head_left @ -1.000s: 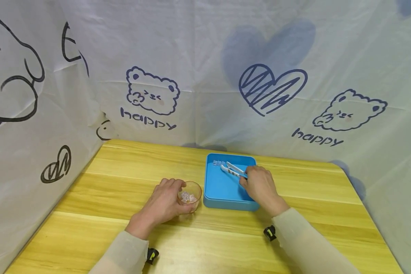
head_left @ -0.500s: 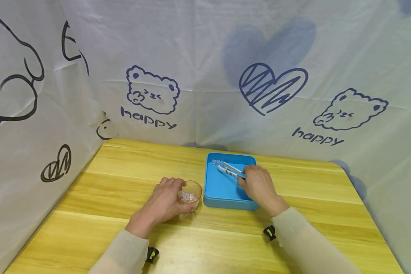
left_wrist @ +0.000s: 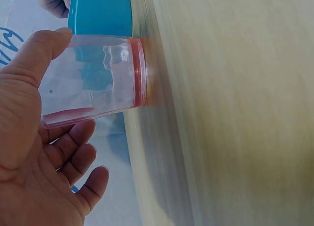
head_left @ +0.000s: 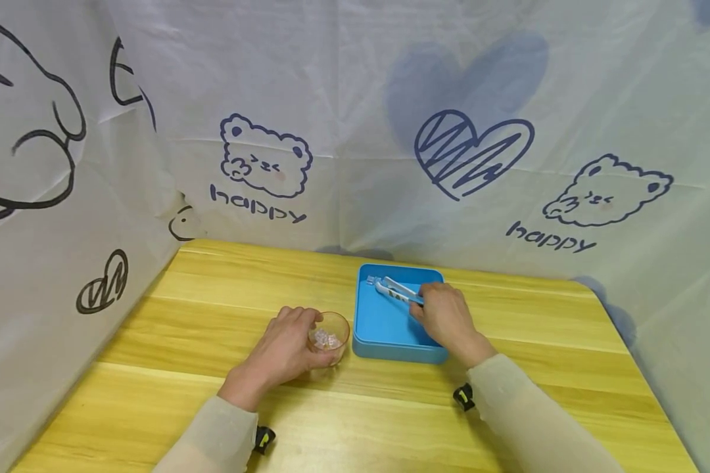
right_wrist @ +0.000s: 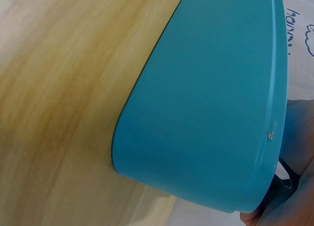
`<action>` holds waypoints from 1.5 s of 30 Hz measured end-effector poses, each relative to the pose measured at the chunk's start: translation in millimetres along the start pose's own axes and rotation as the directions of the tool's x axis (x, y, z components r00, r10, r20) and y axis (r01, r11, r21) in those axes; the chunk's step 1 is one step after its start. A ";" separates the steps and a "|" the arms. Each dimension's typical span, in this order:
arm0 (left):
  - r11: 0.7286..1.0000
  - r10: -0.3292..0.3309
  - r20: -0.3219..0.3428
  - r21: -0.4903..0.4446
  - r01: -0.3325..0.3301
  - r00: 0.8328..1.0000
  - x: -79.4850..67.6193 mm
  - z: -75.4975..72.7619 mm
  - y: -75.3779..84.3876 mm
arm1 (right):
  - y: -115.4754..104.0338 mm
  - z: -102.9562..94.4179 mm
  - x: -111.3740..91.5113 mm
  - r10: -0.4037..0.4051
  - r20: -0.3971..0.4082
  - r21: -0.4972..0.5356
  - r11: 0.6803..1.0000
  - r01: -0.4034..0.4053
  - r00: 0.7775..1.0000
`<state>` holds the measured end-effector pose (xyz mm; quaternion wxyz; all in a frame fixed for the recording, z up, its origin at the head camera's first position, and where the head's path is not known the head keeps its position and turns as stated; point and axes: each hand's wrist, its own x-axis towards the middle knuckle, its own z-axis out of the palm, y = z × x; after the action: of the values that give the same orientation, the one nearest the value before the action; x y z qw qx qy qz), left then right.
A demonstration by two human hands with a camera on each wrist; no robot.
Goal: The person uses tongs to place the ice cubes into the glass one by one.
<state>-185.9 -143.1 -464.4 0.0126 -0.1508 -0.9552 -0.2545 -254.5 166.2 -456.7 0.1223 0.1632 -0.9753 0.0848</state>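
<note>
My left hand [head_left: 284, 348] grips a clear cup [left_wrist: 93, 81] with a pinkish-red base, thumb on one side and fingers on the other. The cup stands on the table, and several clear cubes [head_left: 325, 339] lie inside it. My right hand [head_left: 449, 318] holds white and blue tongs [head_left: 395, 290], reaching over the right side of a blue box [head_left: 399, 353]. The tongs' tips are at a small group of clear cubes [head_left: 371, 280] in the box's far left corner. Whether a cube sits between the tips is too small to tell. In the right wrist view the box wall [right_wrist: 211, 88] hides most of the right hand.
Box and cup stand close together on a yellow wood-grain table [head_left: 213, 282]. A white cloth [head_left: 355, 79] with bear and heart drawings hangs behind the table and along its left side. Each wrist carries a small black device [head_left: 464, 397].
The tongs have shifted slightly left toward the cubes in the box, and their tips have come closer together. The left hand and the cup stay in place.
</note>
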 end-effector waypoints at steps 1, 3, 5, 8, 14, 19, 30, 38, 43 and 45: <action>1.000 -0.001 0.001 -0.001 0.001 1.000 0.2 0.0 0.1 | -0.9 -0.2 0.1 -0.001 0.006 0.001 1.000 0.001 1.000; 1.000 -0.002 0.002 -0.003 0.002 1.000 0.4 -0.3 0.4 | -2.7 -0.5 0.3 -0.002 0.014 0.003 1.000 0.002 1.000; 1.000 -0.003 0.002 -0.004 0.003 1.000 0.5 -0.7 0.6 | -4.2 -0.7 0.4 -0.006 0.015 0.001 1.000 0.006 1.000; 1.000 -0.008 0.004 -0.007 0.008 1.000 0.7 -1.3 0.9 | -5.8 -0.9 0.2 -0.011 0.010 0.005 1.000 0.011 1.000; 1.000 -0.009 0.015 -0.008 0.009 1.000 1.5 -3.0 1.5 | -6.9 -3.5 -3.3 -0.006 0.016 0.021 1.000 0.006 1.000; 1.000 -0.008 0.011 -0.004 0.008 1.000 0.5 -3.0 1.0 | -5.4 -6.8 -11.5 -0.007 -0.002 0.037 0.999 0.007 1.000; 1.000 0.002 0.002 0.002 -0.002 1.000 -0.6 -1.0 0.9 | -6.4 -12.6 -32.7 -0.024 -0.038 0.050 0.998 0.026 0.999; 1.000 0.011 -0.006 0.007 -0.011 1.000 -0.3 2.8 -2.8 | -11.4 -20.5 -42.5 -0.038 -0.088 0.080 0.996 0.045 0.995; 1.000 0.010 -0.004 0.010 -0.010 1.000 0.9 4.7 -4.7 | -18.0 -28.0 -49.3 -0.069 -0.125 0.110 0.991 0.082 0.990; 1.000 0.010 -0.004 0.013 -0.010 1.000 1.3 5.2 -5.3 | -21.8 -30.7 -52.2 -0.074 -0.132 0.120 0.989 0.090 0.988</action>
<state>-188.4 -144.5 -471.4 0.0169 -0.1552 -0.9560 -0.2485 -192.8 167.8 -438.5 0.1773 0.2051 -0.9506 0.1512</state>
